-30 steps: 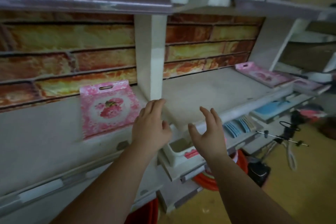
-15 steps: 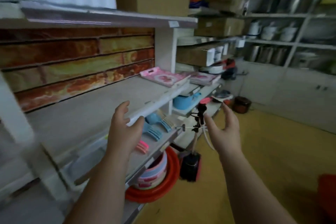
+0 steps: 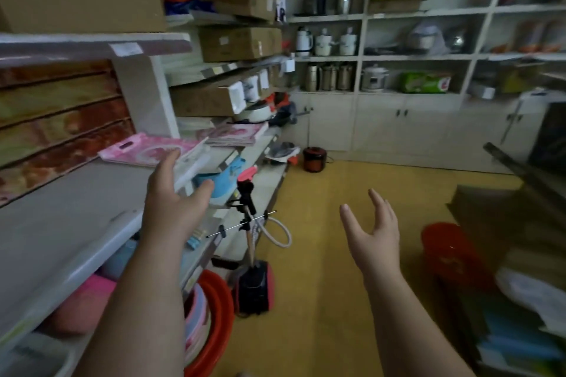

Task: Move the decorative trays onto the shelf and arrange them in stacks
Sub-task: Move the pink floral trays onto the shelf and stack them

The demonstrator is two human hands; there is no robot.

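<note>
Head view: L hand (image 3: 171, 202) fingers spread, reaching for flat pink floral tray (image 3: 147, 150) on grey shelf (image 3: 61, 223); R hand (image 3: 372, 229) spread, empty. Next: grip tray w/ both.

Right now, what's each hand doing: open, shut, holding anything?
Left hand: open, fingers straight, reaching toward the pink tray, holding nothing.
Right hand: open, fingers spread, holding nothing.

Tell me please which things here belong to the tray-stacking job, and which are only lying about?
Part of the job:
- near pink tray stack on the grey shelf
- further pink tray stack
- left hand, open, reaching toward the near stack
- right hand, open, holding nothing

Only lying about:
- red basins
- blue pot
- red stool
- cardboard boxes
</note>
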